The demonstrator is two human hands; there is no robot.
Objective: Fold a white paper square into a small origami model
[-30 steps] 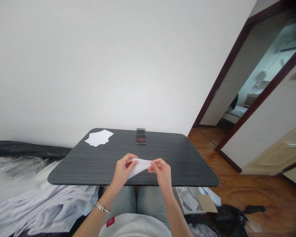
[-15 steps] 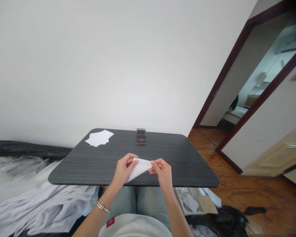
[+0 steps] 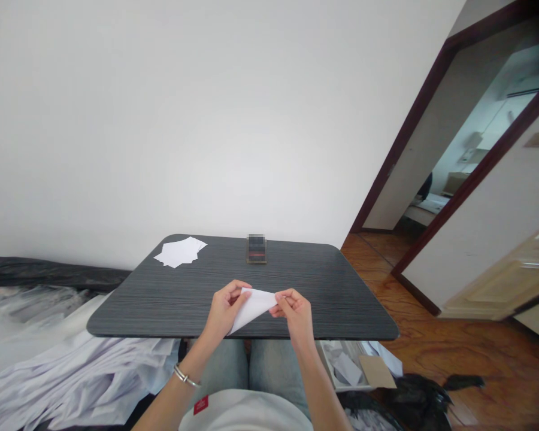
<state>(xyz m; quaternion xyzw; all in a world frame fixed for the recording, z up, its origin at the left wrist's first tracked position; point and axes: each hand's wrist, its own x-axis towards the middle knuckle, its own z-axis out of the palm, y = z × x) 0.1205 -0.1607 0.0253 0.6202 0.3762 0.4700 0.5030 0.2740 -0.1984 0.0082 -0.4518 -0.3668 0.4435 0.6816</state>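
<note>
Between my two hands is a white folded piece of paper (image 3: 254, 305), roughly triangular, held just over the near edge of the dark tabletop (image 3: 296, 272). My left hand (image 3: 228, 304) grips its left side, thumb on the near face and fingers behind. At the narrow right tip, my right hand (image 3: 293, 307) pinches the paper between thumb and fingers. Some of the fingers are hidden behind the paper and the hands. A loose pile of white paper sheets (image 3: 179, 251) lies at the table's back left.
At the table's back edge stands a small dark item (image 3: 256, 250), partly blurred out. White cloth (image 3: 85, 377) is heaped at the left. Below the table on the right sits an open box (image 3: 348, 368) with papers, beside black plastic bags (image 3: 420, 398). A doorway (image 3: 431, 155) opens at the right.
Almost nothing differs. The view has shifted very slightly, and both hands keep the same hold on the folded paper.
</note>
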